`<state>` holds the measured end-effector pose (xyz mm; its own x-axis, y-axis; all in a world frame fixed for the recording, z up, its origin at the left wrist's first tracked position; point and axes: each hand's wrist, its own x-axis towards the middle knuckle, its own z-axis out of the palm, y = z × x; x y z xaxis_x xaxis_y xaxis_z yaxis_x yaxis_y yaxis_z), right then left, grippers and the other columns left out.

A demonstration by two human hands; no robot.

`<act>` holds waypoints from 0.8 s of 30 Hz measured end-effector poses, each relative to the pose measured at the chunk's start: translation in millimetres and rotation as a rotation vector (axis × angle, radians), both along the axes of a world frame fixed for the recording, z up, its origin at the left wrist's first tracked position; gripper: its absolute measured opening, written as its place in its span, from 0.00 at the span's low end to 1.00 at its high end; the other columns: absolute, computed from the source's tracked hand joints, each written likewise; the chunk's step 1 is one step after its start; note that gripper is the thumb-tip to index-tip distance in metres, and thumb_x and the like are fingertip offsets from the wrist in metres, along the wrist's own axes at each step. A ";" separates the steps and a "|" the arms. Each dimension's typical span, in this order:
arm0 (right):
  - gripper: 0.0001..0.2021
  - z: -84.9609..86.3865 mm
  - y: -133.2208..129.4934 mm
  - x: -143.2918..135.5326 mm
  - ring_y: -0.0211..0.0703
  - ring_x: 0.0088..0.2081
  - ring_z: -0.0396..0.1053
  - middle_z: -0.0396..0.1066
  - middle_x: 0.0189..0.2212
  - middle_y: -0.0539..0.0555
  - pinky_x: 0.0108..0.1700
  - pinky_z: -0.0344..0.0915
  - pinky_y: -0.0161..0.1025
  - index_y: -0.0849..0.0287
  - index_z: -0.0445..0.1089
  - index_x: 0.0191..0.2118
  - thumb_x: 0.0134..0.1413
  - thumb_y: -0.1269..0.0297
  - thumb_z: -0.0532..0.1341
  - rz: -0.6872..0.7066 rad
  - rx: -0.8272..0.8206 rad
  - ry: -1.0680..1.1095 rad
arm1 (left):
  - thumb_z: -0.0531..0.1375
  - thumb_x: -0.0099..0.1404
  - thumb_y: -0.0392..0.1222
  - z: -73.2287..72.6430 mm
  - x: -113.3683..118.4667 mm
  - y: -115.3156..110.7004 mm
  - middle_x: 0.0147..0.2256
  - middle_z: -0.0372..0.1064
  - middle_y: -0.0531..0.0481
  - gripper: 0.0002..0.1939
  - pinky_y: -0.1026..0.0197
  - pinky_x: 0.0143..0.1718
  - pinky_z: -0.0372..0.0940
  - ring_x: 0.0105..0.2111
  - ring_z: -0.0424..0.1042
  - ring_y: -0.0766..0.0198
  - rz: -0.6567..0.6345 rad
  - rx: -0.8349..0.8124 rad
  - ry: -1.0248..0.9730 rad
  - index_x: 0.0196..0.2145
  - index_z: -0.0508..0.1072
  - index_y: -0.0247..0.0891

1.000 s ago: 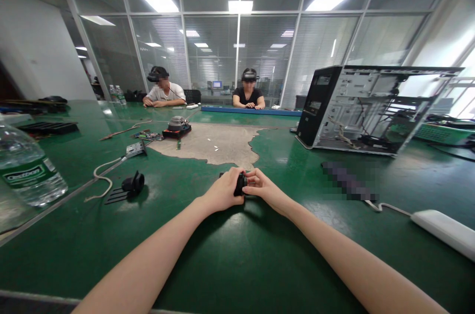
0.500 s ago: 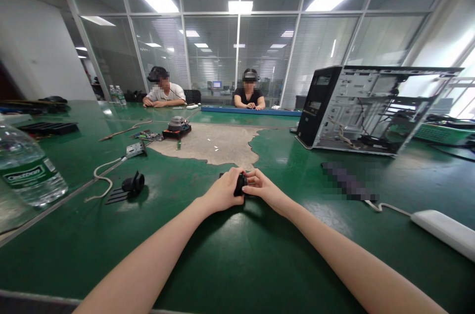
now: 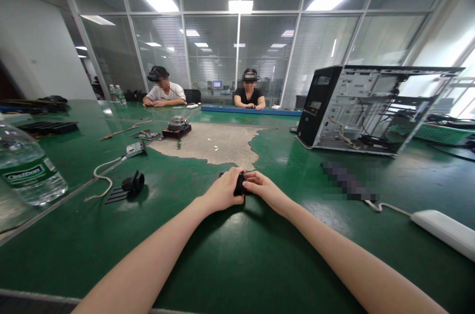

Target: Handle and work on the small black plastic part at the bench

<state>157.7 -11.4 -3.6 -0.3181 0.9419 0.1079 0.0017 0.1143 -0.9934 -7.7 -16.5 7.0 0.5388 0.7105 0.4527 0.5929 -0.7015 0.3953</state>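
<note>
Black part [image 3: 239,185], mostly covered, between left fingers [image 3: 235,171] and right fingers [image 3: 255,180], over green tabletop [image 3: 237,259]; tilt unclear.

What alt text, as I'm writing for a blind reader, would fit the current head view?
A person's left hand grips a small black part and the right hand touches it at a green table; an open computer case stands at right.

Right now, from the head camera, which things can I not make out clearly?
- Black part, head view: most of its shape is hidden by the left hand and the right hand.
- Dark flat object, head view: its details are blurred by pixelation.
- Water bottle, head view: its left side is cut off by the left edge.
- White oblong block, head view: one end is cut off by the right edge.
</note>
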 end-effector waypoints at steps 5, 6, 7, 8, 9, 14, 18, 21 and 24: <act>0.19 6.0 -3.5 0.9 0.38 0.35 0.66 0.67 0.30 0.47 0.40 0.60 0.40 0.55 0.59 0.35 0.34 0.66 0.66 0.094 -0.014 0.036 | 0.58 0.47 0.35 1.2 0.1 -0.8 0.43 0.57 0.47 0.29 0.56 0.40 0.60 0.41 0.62 0.57 0.009 -0.016 0.004 0.47 0.53 0.40; 0.18 6.7 -4.0 0.4 0.37 0.34 0.66 0.67 0.30 0.47 0.40 0.60 0.39 0.55 0.59 0.34 0.35 0.65 0.66 0.087 -0.012 0.046 | 0.58 0.47 0.35 1.4 0.1 -1.0 0.43 0.57 0.47 0.29 0.56 0.40 0.60 0.41 0.62 0.57 0.009 -0.016 0.002 0.47 0.53 0.40; 0.16 7.0 -4.3 -0.3 0.37 0.34 0.66 0.67 0.29 0.47 0.40 0.60 0.39 0.56 0.60 0.34 0.37 0.63 0.65 0.072 -0.010 0.056 | 0.58 0.47 0.35 1.5 0.2 -1.0 0.43 0.57 0.47 0.29 0.56 0.41 0.60 0.41 0.62 0.57 0.007 -0.012 0.001 0.47 0.53 0.40; 0.15 6.8 -4.3 -1.2 0.37 0.34 0.66 0.67 0.29 0.48 0.40 0.60 0.39 0.56 0.60 0.34 0.38 0.62 0.64 0.054 -0.009 0.064 | 0.58 0.47 0.35 1.5 0.3 -1.0 0.43 0.57 0.47 0.29 0.56 0.41 0.60 0.41 0.62 0.57 0.004 -0.008 -0.001 0.47 0.53 0.40; 0.14 6.3 -4.1 -2.0 0.37 0.33 0.66 0.67 0.29 0.48 0.39 0.60 0.39 0.56 0.60 0.34 0.40 0.60 0.63 0.038 -0.011 0.070 | 0.59 0.47 0.35 1.3 0.4 -0.9 0.43 0.57 0.47 0.29 0.56 0.41 0.60 0.41 0.62 0.57 0.002 -0.004 -0.002 0.47 0.53 0.40; 0.15 2.8 -2.5 -3.0 0.39 0.34 0.66 0.67 0.31 0.50 0.41 0.60 0.41 0.57 0.62 0.35 0.40 0.59 0.63 -0.006 -0.013 0.031 | 0.59 0.47 0.36 0.1 0.0 0.3 0.43 0.57 0.47 0.30 0.56 0.41 0.60 0.41 0.62 0.57 -0.004 0.004 0.002 0.47 0.52 0.39; 0.17 5.0 -3.3 0.5 0.39 0.36 0.65 0.67 0.31 0.49 0.42 0.59 0.41 0.56 0.60 0.36 0.36 0.64 0.65 0.072 -0.002 0.014 | 0.59 0.46 0.35 -0.4 -0.2 0.9 0.43 0.57 0.47 0.31 0.56 0.41 0.60 0.41 0.62 0.57 0.002 -0.004 0.003 0.47 0.52 0.40; 0.19 7.1 -4.6 1.7 0.38 0.35 0.65 0.67 0.30 0.47 0.40 0.60 0.39 0.55 0.59 0.35 0.33 0.67 0.67 0.112 0.012 0.026 | 0.59 0.45 0.35 -0.3 0.1 1.0 0.43 0.57 0.47 0.31 0.56 0.40 0.60 0.41 0.62 0.57 0.011 -0.007 0.011 0.47 0.52 0.40; 0.15 6.6 -5.2 -0.6 0.38 0.34 0.65 0.67 0.29 0.47 0.40 0.60 0.40 0.55 0.60 0.34 0.37 0.63 0.65 0.075 0.012 0.052 | 0.59 0.46 0.35 -0.3 0.4 0.7 0.43 0.57 0.47 0.30 0.56 0.41 0.60 0.41 0.62 0.57 0.007 0.006 0.008 0.47 0.52 0.39</act>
